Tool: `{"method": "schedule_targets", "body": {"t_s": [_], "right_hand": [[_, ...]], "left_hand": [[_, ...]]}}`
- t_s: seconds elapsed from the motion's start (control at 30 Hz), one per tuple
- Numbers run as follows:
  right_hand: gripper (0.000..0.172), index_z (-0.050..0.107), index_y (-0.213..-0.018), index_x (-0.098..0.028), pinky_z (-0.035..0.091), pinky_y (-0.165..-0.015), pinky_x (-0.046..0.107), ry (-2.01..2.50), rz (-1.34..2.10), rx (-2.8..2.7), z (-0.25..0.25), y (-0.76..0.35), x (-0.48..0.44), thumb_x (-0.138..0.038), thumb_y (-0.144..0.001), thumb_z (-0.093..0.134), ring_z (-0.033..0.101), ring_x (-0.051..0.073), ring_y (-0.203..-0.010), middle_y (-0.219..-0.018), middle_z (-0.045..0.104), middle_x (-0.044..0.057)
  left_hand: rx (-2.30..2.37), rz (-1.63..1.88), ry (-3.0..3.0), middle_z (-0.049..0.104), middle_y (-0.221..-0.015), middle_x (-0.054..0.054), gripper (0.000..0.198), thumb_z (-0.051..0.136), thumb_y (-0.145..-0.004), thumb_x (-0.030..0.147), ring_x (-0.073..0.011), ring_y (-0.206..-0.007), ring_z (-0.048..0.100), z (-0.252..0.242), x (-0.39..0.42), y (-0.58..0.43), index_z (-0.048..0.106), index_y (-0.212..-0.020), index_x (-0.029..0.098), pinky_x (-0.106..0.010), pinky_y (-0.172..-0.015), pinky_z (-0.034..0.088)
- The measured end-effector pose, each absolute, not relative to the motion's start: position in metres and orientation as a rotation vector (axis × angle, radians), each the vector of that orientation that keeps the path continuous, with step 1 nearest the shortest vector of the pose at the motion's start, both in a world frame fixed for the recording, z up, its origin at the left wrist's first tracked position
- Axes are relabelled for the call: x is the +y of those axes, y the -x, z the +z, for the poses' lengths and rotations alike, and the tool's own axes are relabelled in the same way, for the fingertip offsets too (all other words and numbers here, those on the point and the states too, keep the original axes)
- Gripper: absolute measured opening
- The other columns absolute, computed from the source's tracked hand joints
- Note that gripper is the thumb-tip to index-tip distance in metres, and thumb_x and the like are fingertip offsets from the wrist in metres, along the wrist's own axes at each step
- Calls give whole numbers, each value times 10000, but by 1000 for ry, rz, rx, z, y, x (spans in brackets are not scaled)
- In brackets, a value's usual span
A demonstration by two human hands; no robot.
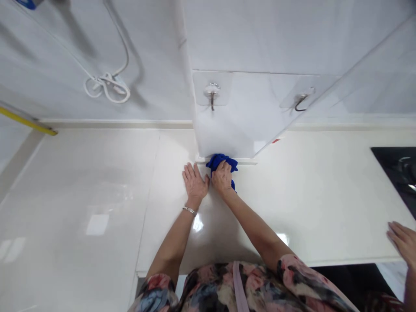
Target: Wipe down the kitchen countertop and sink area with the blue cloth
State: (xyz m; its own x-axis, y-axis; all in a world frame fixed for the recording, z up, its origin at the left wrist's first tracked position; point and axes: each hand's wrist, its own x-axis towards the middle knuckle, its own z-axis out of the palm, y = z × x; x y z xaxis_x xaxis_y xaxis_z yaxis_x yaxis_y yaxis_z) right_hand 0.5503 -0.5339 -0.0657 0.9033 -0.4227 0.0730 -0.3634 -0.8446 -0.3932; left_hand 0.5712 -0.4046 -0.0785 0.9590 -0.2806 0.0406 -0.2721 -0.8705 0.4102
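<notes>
blue cloth (217,160) is grasped by the right hand (222,177), bunched mostly ahead of it, on the desk (312,195) at the white pillar (237,125); the left hand (195,181) is laid flat, empty, just left.

Before me a glossy pale counter (315,195) stretches across the frame, bright reflections (97,224) showing at lower left, and a black panel (394,167) lies at the right edge. At upper left I see a white wall (156,56) with a looped white cable (105,86) casting soft shadows, a narrow pale skirting (130,125) along its foot and a yellow bar (27,120) at the left edge. Right of centre, a white projecting wall (240,130) carries two metal hooks (212,99) on clear pads.
</notes>
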Motion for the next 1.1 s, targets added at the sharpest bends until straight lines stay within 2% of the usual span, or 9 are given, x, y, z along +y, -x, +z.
{"method": "schedule_targets", "body": {"t_s": [0.13,0.23,0.4,0.57,0.67,0.83,0.93,1.1], "right_hand": [[714,479,-1536,21,488,-1060,635,2718,-185,533,-71,-557,-526,-337,-922,548,536,438,-1273,-1287,581,361],[693,433,-1530,100,510,-1019,625,2757,-148,462,-69,-559,-522,-279,-954,510,563,423,-1201,-1252,598,369],[614,398,-1541,119,538,-987,529,2843,-38,380,-57,-563,-513,-166,-997,413,568,372,-1146,-1230,615,339],[578,403,-1580,13,569,-935,457,2853,-7,232,-44,-569,-511,-159,-1031,344,570,334,-1150,-1242,615,278],[583,387,-1598,-24,578,-908,459,2857,13,108,-37,-575,-508,-185,-1040,335,554,336,-1153,-1250,621,263],[594,356,-1620,-43,556,-949,442,2868,54,-82,-28,-579,-511,-240,-1060,347,515,321,-1197,-1304,622,239],[595,345,-1644,-92,549,-920,419,2884,53,-55,-27,-569,-530,-208,-1061,336,527,306,-1168,-1261,644,213],[587,390,-1643,-169,534,-871,369,2925,51,118,-32,-539,-585,-178,-1059,325,528,293,-1168,-1239,664,182]], "left_hand": [[-401,-35,-2668,166,-1751,-302,771,445,-1028,418,-404,-1661,32,-77,-405,-570,288,-1640,-25,-646,-1330,106],[-409,-38,-2661,154,-1758,-290,765,432,-1031,410,-403,-1662,27,-76,-404,-570,276,-1651,-11,-653,-1329,107],[-418,-71,-2670,150,-1753,-305,789,460,-999,383,-427,-1656,31,-77,-402,-573,279,-1641,-40,-653,-1332,87],[-439,-104,-2729,125,-1762,-291,745,502,-882,227,-410,-1661,-13,-84,-400,-578,401,-1564,-56,-660,-1331,69],[-440,-141,-2757,139,-1759,-292,731,538,-851,249,-421,-1659,-19,-86,-401,-580,463,-1517,-42,-675,-1326,44],[-438,-193,-2817,305,-1659,-397,767,589,-862,320,-467,-1641,90,-79,-402,-581,477,-1463,-143,-627,-1339,23],[-430,-102,-2787,284,-1678,-382,762,519,-934,388,-455,-1643,98,-76,-403,-579,460,-1484,-136,-643,-1332,72],[-413,53,-2752,227,-1731,-311,786,429,-1005,444,-417,-1652,103,-79,-404,-578,319,-1624,-29,-626,-1335,117]]}}
